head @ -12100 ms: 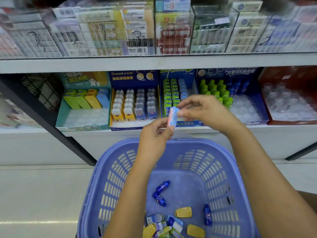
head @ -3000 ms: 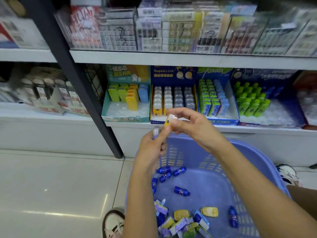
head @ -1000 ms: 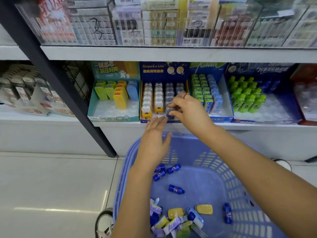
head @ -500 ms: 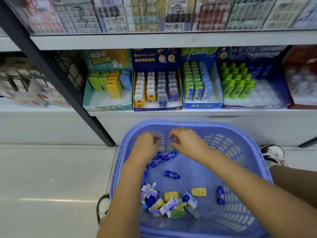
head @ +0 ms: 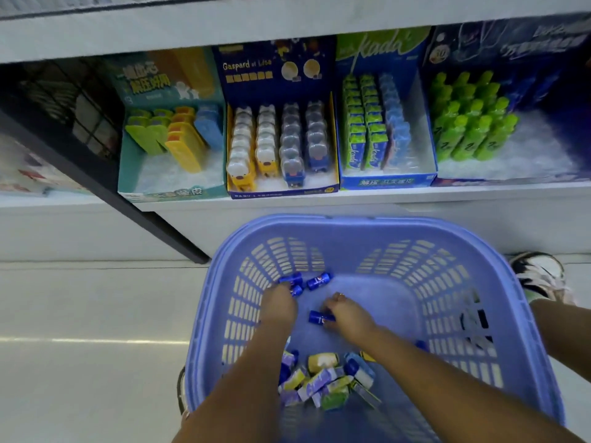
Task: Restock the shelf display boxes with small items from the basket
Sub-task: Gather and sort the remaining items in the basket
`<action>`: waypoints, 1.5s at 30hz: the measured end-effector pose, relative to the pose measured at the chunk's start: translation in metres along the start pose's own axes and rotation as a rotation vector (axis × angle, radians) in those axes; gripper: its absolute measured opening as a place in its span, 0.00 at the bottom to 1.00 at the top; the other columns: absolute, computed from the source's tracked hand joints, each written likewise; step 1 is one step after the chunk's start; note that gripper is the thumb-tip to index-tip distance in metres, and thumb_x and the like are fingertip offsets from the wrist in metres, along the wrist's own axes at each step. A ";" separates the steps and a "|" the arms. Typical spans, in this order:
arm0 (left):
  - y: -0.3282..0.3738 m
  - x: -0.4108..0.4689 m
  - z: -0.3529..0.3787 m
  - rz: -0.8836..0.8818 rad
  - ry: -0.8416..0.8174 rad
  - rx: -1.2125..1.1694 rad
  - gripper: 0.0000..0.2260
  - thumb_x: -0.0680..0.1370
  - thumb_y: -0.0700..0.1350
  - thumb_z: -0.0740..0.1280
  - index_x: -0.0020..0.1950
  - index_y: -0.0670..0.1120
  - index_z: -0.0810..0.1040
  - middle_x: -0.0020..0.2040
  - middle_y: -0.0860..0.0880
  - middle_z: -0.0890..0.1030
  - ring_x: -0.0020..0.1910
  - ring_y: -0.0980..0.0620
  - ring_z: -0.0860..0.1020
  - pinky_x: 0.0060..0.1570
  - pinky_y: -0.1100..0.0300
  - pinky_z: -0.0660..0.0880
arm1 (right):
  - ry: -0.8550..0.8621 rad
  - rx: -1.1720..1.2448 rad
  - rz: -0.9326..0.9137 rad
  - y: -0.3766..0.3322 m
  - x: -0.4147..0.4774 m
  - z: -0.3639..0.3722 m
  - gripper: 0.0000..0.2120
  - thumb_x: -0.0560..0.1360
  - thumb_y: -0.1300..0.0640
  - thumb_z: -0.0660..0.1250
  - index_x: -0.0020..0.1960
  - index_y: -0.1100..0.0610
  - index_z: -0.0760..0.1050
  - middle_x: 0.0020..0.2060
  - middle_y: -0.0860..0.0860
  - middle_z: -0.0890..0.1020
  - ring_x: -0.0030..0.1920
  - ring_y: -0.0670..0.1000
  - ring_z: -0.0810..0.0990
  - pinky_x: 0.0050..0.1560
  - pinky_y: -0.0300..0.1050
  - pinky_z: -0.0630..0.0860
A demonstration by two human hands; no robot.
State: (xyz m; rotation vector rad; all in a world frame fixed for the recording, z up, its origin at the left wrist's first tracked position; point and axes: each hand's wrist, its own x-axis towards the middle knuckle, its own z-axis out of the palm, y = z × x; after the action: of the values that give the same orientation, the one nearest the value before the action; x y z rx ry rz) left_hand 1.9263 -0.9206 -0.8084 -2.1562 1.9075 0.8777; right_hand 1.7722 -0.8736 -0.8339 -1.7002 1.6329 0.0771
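- Currently both hands are down inside the purple basket (head: 499, 314), which sits on the floor in front of the shelf.
- The right hand (head: 350, 318) has its fingers curled round a small blue bottle (head: 319, 318) and grips it near the middle of the basket floor.
- That bottle lies on its side with its long axis running left to right. 1 end sticks out to the left of the fingers and the other end is hidden under the hand, so I cannot tell which end is the cap.
- The left hand (head: 279, 306) reaches toward the far left corner. Its fingertips are hidden behind its back, so I cannot tell whether it grips anything.
- Just past those fingertips lie 3 more blue bottles (head: 319, 280), all on their sides and slanted, close to the far wall.
- A loose pile of mixed small items (head: 323, 378), yellow, purple, green and blue, lies at the near end between the 2 forearms.
- On the shelf stand 4 display boxes side by side: a teal box (head: 169, 190), a navy box (head: 281, 191), a blue box (head: 387, 182) and a dark box of green bottles (head: 473, 135).
- A shoe (head: 540, 273) shows just right of the basket.
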 end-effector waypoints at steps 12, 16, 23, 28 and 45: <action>0.001 0.007 0.002 -0.043 -0.065 -0.122 0.16 0.74 0.37 0.64 0.61 0.43 0.78 0.56 0.43 0.81 0.56 0.44 0.78 0.51 0.60 0.73 | -0.126 0.227 0.082 0.003 0.003 -0.057 0.10 0.79 0.59 0.58 0.56 0.55 0.76 0.50 0.55 0.78 0.51 0.53 0.77 0.47 0.43 0.69; 0.030 -0.014 -0.036 -0.046 -0.309 -0.604 0.04 0.69 0.35 0.67 0.43 0.38 0.79 0.37 0.41 0.78 0.36 0.48 0.77 0.38 0.63 0.72 | -0.153 0.442 0.112 -0.003 -0.020 -0.117 0.09 0.75 0.63 0.67 0.55 0.61 0.75 0.37 0.53 0.77 0.37 0.51 0.76 0.43 0.44 0.75; 0.100 -0.076 -0.103 0.135 -0.442 -1.281 0.09 0.78 0.33 0.57 0.46 0.41 0.75 0.28 0.48 0.73 0.25 0.54 0.73 0.27 0.62 0.76 | 0.074 0.673 -0.104 -0.017 -0.099 -0.217 0.09 0.74 0.67 0.67 0.54 0.66 0.77 0.45 0.59 0.79 0.43 0.50 0.75 0.44 0.37 0.74; 0.122 -0.111 -0.126 0.443 -0.350 -1.218 0.11 0.76 0.44 0.68 0.34 0.49 0.79 0.28 0.51 0.71 0.26 0.55 0.69 0.28 0.64 0.71 | 0.260 0.892 -0.262 -0.034 -0.144 -0.248 0.06 0.72 0.66 0.69 0.49 0.62 0.78 0.38 0.55 0.81 0.37 0.46 0.78 0.42 0.35 0.76; 0.157 -0.113 -0.148 0.444 -0.160 -1.458 0.16 0.80 0.55 0.58 0.48 0.44 0.79 0.28 0.51 0.74 0.24 0.55 0.69 0.25 0.63 0.69 | 0.764 0.815 -0.332 -0.021 -0.144 -0.328 0.11 0.74 0.68 0.66 0.56 0.60 0.75 0.42 0.51 0.78 0.41 0.46 0.78 0.42 0.32 0.78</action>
State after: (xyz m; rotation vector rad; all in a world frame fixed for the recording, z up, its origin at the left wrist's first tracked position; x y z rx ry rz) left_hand 1.8240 -0.9215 -0.5870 -1.8456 1.8099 3.1121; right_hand 1.6177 -0.9360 -0.5168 -1.3497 1.5011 -1.3513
